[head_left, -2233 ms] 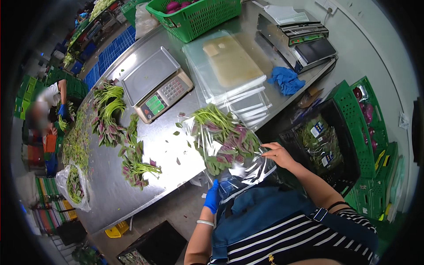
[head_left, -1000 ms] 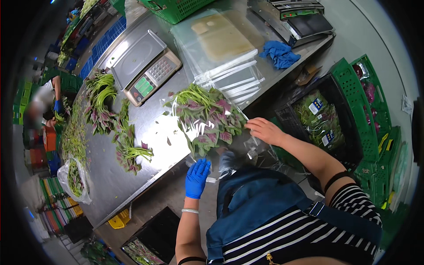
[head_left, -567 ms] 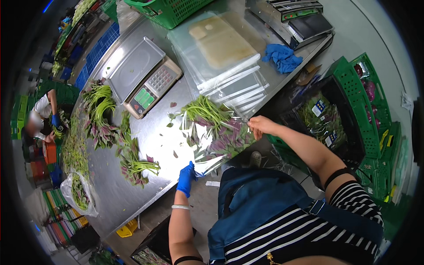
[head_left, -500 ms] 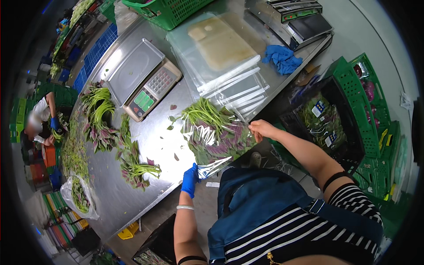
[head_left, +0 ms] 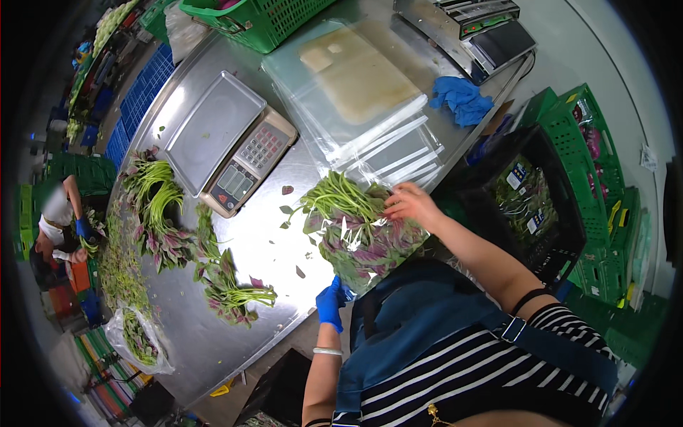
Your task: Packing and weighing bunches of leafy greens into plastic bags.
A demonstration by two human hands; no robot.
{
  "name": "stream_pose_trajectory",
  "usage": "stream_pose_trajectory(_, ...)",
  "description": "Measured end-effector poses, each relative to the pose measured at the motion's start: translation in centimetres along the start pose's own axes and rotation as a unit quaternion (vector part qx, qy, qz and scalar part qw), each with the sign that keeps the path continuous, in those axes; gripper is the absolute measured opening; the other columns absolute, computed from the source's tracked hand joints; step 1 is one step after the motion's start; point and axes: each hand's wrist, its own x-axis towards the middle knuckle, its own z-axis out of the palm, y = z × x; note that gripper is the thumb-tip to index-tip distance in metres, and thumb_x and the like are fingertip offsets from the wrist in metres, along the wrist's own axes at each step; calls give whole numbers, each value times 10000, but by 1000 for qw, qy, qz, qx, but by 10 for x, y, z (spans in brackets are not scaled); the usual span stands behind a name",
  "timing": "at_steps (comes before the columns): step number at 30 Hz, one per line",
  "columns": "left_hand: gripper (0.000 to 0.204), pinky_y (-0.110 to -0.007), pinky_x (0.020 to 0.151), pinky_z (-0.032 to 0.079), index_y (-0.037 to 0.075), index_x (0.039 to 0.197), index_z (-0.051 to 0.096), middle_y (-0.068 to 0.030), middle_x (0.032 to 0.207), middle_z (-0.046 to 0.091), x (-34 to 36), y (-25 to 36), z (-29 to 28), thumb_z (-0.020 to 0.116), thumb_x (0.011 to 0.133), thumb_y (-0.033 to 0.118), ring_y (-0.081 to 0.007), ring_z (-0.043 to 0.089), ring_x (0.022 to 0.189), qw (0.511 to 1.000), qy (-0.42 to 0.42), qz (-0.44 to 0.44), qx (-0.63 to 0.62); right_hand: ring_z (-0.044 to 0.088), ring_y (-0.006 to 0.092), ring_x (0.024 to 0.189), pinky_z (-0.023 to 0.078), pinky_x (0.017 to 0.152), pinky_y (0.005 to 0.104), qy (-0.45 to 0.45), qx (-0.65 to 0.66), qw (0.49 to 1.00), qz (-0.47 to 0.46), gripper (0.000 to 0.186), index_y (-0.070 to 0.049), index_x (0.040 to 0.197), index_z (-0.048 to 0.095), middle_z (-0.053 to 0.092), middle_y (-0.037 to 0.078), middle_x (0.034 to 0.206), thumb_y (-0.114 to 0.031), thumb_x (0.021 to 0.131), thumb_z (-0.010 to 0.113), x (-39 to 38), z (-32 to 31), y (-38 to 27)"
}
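Note:
A clear plastic bag of red-and-green amaranth (head_left: 373, 245) lies at the front edge of the steel table, the green stems sticking out of its far end. My left hand (head_left: 330, 302), in a blue glove, is closed on the bag's near left corner. My bare right hand (head_left: 414, 204) rests against the bag's right side beside the stems, its fingers extended and somewhat apart. Left of the bag, loose amaranth bunches (head_left: 238, 292) lie on the table, with another bunch (head_left: 156, 206) farther left.
A weighing scale (head_left: 238, 146) stands beyond the bag, next to a stack of flat clear bags (head_left: 356, 85). A crumpled blue glove (head_left: 462, 99) lies near the right edge. On the right, a black crate (head_left: 491, 235) holds packed greens. A co-worker (head_left: 60, 220) handles greens at far left.
My right hand has let go of the bag's edge and moved left and away from me to the stems. My left hand and the bag have shifted right.

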Motion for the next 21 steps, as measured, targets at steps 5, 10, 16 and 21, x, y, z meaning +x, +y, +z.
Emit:
stream_pose_trajectory(5, 225, -258, 725, 479, 34, 1037, 657, -32, 953, 672, -13, 20, -1, 671, 903, 215, -120, 613, 837, 991, 27, 133, -6, 502, 369, 1173, 412, 967, 478, 4, -592, 735, -330, 503, -68, 1166, 565, 563, 162, 1182, -294, 742, 714, -71, 24, -25)
stream_pose_trajectory(10, 421, -398, 965, 465, 38, 1318, 542, -102, 1233, 612, -7, 54, 7, 529, 979, 287, -251, 589, 1109, 953, -248, -12, -174, 387, 345, 1335, 273, 1119, 524, -157, -735, 428, -502, 517, -160, 1379, 418, 422, 131, 1430, -235, 876, 503, -52, 2, 41)
stream_pose_trajectory(16, 445, -391, 982, 464, 7, 1371, 448, -144, 1298, 560, -26, 112, 28, 492, 991, 234, -265, 576, 1117, 929, -251, 249, -104, 588, 274, 1061, 507, 861, 372, -21, -588, 568, -575, 309, -103, 1140, 580, 614, 71, 1127, -141, 834, 564, -65, 8, -34)
stream_pose_trajectory(21, 373, -273, 632, 428, 10, 1234, 513, -76, 962, 607, -57, 140, 101, 470, 1003, 300, -145, 507, 683, 694, -73, 603, 386, 639, 252, 864, 528, 755, 352, 38, -540, 627, -560, 275, -90, 1094, 614, 654, 47, 924, -112, 821, 591, -169, -58, -141)
